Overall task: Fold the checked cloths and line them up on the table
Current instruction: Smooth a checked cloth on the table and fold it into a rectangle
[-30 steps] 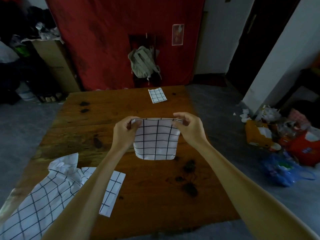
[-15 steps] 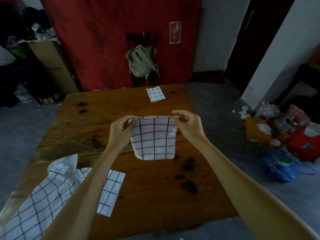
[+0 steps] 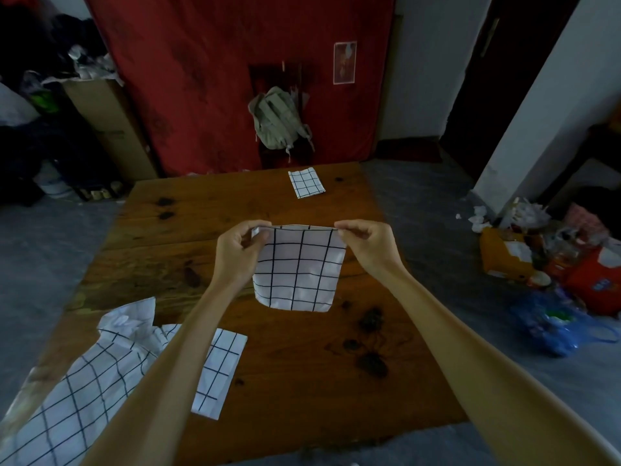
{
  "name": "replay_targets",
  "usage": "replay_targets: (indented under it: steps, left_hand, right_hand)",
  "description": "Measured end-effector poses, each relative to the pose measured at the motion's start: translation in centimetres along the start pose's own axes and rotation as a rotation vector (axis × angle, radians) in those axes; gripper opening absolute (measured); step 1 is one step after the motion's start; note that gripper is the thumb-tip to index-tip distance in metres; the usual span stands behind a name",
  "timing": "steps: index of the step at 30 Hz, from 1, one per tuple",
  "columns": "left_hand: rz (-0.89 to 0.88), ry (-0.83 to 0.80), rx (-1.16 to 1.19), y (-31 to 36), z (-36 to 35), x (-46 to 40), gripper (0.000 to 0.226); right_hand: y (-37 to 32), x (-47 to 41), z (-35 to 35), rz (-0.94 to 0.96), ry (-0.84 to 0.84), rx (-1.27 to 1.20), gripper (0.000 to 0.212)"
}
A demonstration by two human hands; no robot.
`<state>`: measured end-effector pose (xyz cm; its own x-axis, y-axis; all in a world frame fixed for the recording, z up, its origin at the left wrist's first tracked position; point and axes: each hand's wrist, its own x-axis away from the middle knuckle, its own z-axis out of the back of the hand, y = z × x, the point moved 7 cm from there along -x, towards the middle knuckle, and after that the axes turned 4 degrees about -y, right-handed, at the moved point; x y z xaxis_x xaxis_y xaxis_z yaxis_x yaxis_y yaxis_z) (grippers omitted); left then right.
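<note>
Nearest on the left, a heap of unfolded checked cloths (image 3: 100, 375) sprawls over the near corner of the wooden desk (image 3: 302, 381). Beyond it, left hand (image 3: 238, 253) and right hand (image 3: 368, 247) each pinch a top corner of a folded cloth (image 3: 297, 269) in a tight grip, hanging it above mid-desk much as a second ago (barely shifted, so likely being squared before laying down). Farther off, one finished cloth (image 3: 306, 182) lies near the far edge, with a backpack (image 3: 277, 119) against the red wall behind.
</note>
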<state>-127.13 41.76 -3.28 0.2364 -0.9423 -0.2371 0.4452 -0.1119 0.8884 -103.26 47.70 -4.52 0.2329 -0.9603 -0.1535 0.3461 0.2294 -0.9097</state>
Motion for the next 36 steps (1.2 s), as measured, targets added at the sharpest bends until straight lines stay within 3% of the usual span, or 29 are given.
replay_targets:
  steps: [25, 36]
  left_hand:
    - [0.030, -0.156, -0.012, -0.7, -0.6, -0.3, 0.029]
    - [0.082, -0.109, -0.049, -1.6, -0.9, 0.0, 0.015]
  right_hand:
    - [0.3, -0.3, 0.7, 0.018, 0.067, -0.040, 0.023]
    - [0.6, -0.1, 0.9, 0.010, 0.086, -0.027, 0.020]
